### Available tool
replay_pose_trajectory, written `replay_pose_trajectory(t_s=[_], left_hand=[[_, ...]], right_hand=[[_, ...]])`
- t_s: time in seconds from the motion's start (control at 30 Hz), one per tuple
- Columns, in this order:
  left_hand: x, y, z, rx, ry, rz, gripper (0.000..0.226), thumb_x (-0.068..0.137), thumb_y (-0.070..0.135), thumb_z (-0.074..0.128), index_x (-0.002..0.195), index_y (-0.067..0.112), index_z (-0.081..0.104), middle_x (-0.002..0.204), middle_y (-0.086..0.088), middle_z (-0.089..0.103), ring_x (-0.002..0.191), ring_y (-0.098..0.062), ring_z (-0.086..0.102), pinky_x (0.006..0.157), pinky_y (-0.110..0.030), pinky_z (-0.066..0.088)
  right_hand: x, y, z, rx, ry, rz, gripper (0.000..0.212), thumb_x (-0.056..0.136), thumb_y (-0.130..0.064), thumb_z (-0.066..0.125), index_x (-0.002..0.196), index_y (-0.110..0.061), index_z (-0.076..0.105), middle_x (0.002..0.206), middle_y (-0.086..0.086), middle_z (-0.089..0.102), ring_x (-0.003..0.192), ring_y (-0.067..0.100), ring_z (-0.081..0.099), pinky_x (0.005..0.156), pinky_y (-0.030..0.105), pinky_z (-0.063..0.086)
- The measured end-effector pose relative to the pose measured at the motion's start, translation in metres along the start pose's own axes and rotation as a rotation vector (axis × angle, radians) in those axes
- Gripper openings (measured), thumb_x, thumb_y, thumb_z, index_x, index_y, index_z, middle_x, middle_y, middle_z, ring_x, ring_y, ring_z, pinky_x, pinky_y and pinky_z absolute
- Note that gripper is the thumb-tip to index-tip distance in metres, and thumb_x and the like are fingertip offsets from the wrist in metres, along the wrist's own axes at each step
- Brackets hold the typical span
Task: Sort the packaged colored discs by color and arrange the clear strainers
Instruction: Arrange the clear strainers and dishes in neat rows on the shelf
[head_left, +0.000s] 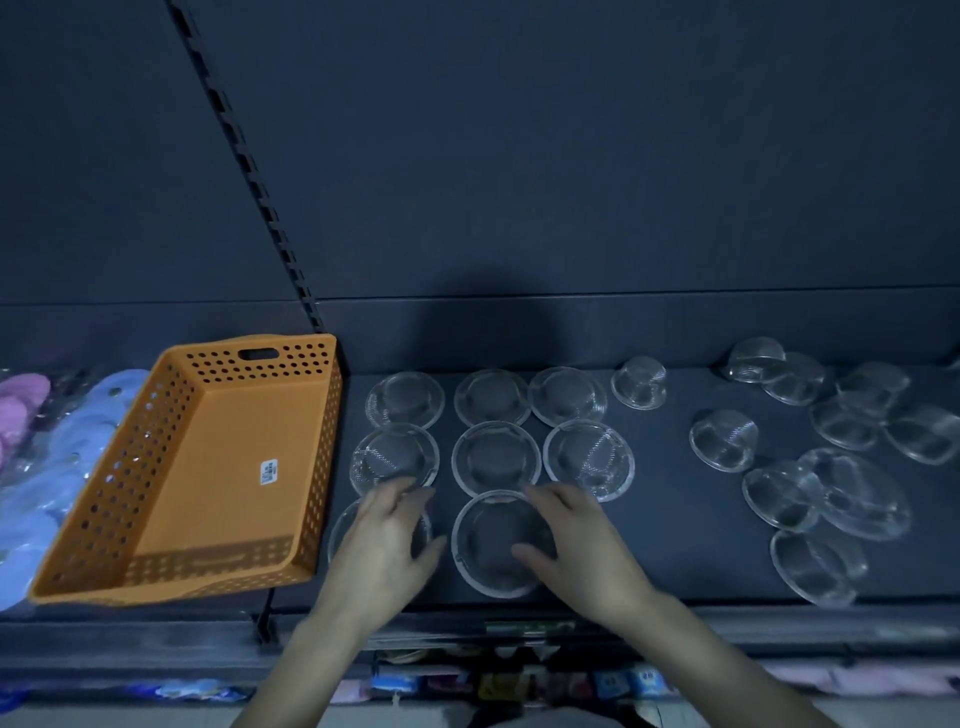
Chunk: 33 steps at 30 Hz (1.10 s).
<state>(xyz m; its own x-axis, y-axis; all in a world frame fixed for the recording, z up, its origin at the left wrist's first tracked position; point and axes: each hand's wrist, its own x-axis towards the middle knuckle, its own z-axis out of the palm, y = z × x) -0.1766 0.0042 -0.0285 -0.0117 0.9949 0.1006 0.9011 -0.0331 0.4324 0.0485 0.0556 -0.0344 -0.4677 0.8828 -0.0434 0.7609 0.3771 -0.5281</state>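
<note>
Several clear strainers lie in neat rows on the dark shelf (675, 519), rims down. My left hand (384, 545) rests on the front left strainer (337, 535), fingers spread and mostly covering it. My right hand (576, 540) curls its fingers and thumb round the right rim of the front middle strainer (493, 545). A loose heap of clear strainers (841, 483) lies scattered at the right. Packaged blue discs (57, 467) and pink discs (18, 410) sit at the far left.
An empty orange perforated basket (208, 467) stands between the discs and the strainer rows. A slotted upright (244, 156) runs up the dark back panel. Below the shelf edge hangs more packaged merchandise (519, 680).
</note>
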Motion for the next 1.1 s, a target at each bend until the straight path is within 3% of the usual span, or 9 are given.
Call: replay_pose_trajectory(t_s=[0.1,0.23,0.33,0.43,0.5,0.63,0.8,0.9,1.1], left_hand=[[0.012,0.021,0.008,-0.043,-0.040,0.078,0.050,0.084,0.032,0.065,0.130,0.016,0.054,0.135,0.003,0.044,0.130,-0.013,0.036,0.102,-0.014,0.025],[0.032,0.057,0.026,-0.052,-0.093,0.140,0.050,0.085,0.032,0.062,0.132,0.018,0.053,0.136,0.003,0.042,0.131,-0.013,0.035,0.105,-0.016,0.024],[0.045,0.087,0.041,-0.047,-0.147,0.205,0.050,0.087,0.033,0.060,0.133,0.016,0.051,0.138,0.000,0.042,0.132,-0.015,0.035,0.106,-0.021,0.028],[0.056,0.119,0.055,-0.071,-0.162,0.266,0.048,0.087,0.030,0.059,0.133,0.016,0.051,0.137,0.001,0.042,0.130,-0.013,0.035,0.102,-0.010,0.019],[0.064,0.140,0.064,-0.075,-0.169,0.301,0.049,0.086,0.027,0.060,0.133,0.016,0.051,0.134,0.002,0.045,0.127,-0.012,0.037,0.100,-0.006,0.016],[0.081,0.177,0.084,-0.091,-0.215,0.340,0.056,0.087,0.029,0.058,0.139,0.018,0.042,0.138,0.004,0.041,0.130,-0.009,0.032,0.102,-0.007,0.016],[0.099,0.210,0.109,-0.069,-0.266,0.342,0.060,0.087,0.034,0.057,0.143,0.020,0.036,0.141,0.004,0.036,0.131,-0.010,0.029,0.102,-0.009,0.015],[0.111,0.222,0.118,-0.045,-0.261,0.310,0.059,0.087,0.033,0.056,0.142,0.020,0.037,0.141,0.004,0.036,0.131,-0.011,0.032,0.101,-0.011,0.018],[0.138,0.229,0.124,-0.086,-0.194,0.214,0.057,0.085,0.027,0.060,0.138,0.016,0.043,0.141,-0.002,0.036,0.130,-0.018,0.036,0.108,-0.022,0.028]], right_hand=[[-0.006,0.016,-0.020,-0.009,0.091,0.062,0.053,0.085,-0.030,0.062,0.134,-0.019,0.046,0.128,0.002,0.050,0.121,0.021,0.042,0.096,0.024,0.038],[-0.020,0.049,-0.049,-0.078,0.150,0.166,0.042,0.084,-0.022,0.063,0.126,-0.015,0.057,0.124,0.006,0.054,0.117,0.026,0.045,0.098,0.029,0.038],[-0.037,0.080,-0.071,-0.188,0.263,0.250,0.038,0.078,-0.017,0.070,0.116,-0.011,0.065,0.123,0.013,0.056,0.115,0.035,0.048,0.098,0.043,0.043],[-0.059,0.112,-0.090,-0.307,0.332,0.328,0.040,0.070,-0.017,0.078,0.108,-0.008,0.068,0.118,0.018,0.060,0.110,0.040,0.052,0.091,0.052,0.045],[-0.071,0.133,-0.100,-0.351,0.332,0.348,0.044,0.069,-0.021,0.078,0.110,-0.010,0.067,0.123,0.016,0.058,0.113,0.039,0.051,0.092,0.052,0.044],[-0.080,0.161,-0.105,-0.348,0.248,0.306,0.052,0.082,-0.024,0.065,0.131,-0.016,0.052,0.145,0.013,0.038,0.127,0.035,0.037,0.106,0.045,0.037],[-0.059,0.175,-0.114,-0.267,0.244,0.143,0.051,0.076,-0.008,0.062,0.126,-0.012,0.054,0.142,0.011,0.041,0.125,0.033,0.040,0.105,0.038,0.039],[-0.041,0.187,-0.125,-0.269,0.217,0.104,0.045,0.086,-0.017,0.054,0.130,-0.017,0.049,0.149,0.004,0.031,0.132,0.027,0.029,0.108,0.033,0.032],[-0.044,0.228,-0.151,-0.241,0.290,0.297,0.041,0.092,-0.026,0.053,0.131,-0.012,0.053,0.141,0.016,0.042,0.134,0.032,0.032,0.112,0.038,0.027]])
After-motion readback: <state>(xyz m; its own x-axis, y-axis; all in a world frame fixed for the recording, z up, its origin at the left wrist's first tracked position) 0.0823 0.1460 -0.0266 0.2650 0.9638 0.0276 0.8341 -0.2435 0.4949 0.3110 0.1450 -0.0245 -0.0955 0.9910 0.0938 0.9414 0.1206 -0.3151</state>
